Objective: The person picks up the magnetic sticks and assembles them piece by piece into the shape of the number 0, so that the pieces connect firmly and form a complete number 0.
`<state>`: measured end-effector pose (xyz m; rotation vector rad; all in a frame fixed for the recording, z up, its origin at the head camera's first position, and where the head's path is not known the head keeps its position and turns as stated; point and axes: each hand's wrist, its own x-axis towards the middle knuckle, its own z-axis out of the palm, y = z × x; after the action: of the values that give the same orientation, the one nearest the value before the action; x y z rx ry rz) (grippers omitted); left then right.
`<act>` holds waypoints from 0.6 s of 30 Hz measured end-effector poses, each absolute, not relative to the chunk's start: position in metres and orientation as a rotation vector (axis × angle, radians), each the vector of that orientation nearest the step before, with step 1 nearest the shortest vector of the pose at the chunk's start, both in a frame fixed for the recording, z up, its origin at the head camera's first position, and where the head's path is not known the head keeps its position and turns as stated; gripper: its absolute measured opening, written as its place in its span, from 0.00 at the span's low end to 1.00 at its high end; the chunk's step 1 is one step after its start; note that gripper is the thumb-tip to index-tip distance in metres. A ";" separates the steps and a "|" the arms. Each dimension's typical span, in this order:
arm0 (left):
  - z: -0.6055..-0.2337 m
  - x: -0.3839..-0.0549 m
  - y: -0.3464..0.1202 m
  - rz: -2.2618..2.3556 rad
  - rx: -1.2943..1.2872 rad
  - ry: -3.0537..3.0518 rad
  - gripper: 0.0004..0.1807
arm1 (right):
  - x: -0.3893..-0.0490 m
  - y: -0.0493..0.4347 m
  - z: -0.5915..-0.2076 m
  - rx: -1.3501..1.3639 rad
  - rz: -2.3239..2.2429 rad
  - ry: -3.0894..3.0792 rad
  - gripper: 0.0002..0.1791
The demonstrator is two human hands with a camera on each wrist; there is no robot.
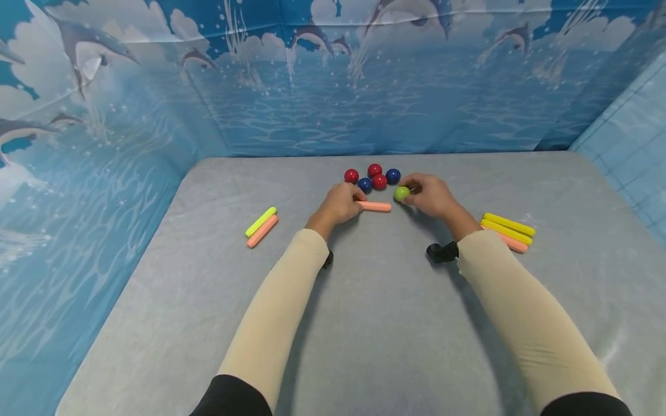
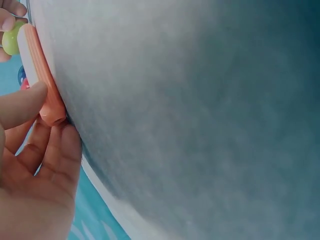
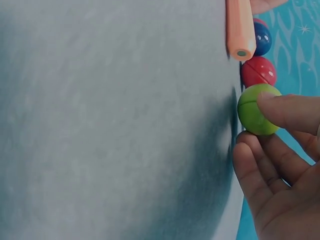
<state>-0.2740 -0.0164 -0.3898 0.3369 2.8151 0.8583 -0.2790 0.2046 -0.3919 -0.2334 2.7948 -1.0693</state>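
My left hand (image 1: 340, 203) pinches one end of an orange ridged stick (image 1: 376, 207), which points to the right in front of the balls. In the left wrist view the thumb lies over the end of that stick (image 2: 44, 80), with the fingers beneath. A green ball (image 1: 402, 193) is between the thumb and fingers of my right hand (image 1: 430, 195). The right wrist view shows a seam around this green ball (image 3: 256, 109). Just beyond both hands sit red balls (image 1: 379, 182) and blue balls (image 1: 365, 185) in a close group.
To the left, a yellow-green stick (image 1: 261, 222) lies beside an orange stick (image 1: 262, 231). Yellow sticks (image 1: 509, 224) and another orange stick (image 1: 515, 244) lie by my right forearm. The grey table (image 1: 385, 323) ends at a dolphin-printed blue curtain (image 1: 395, 110).
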 end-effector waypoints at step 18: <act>-0.393 -0.273 -0.019 0.865 0.275 2.876 0.13 | -0.281 0.204 -0.395 -0.142 -1.079 2.739 0.23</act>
<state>-0.2733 -0.0194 -0.3928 0.2752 2.8755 0.8645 -0.2808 0.2043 -0.3951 -0.1417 2.7389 -1.0787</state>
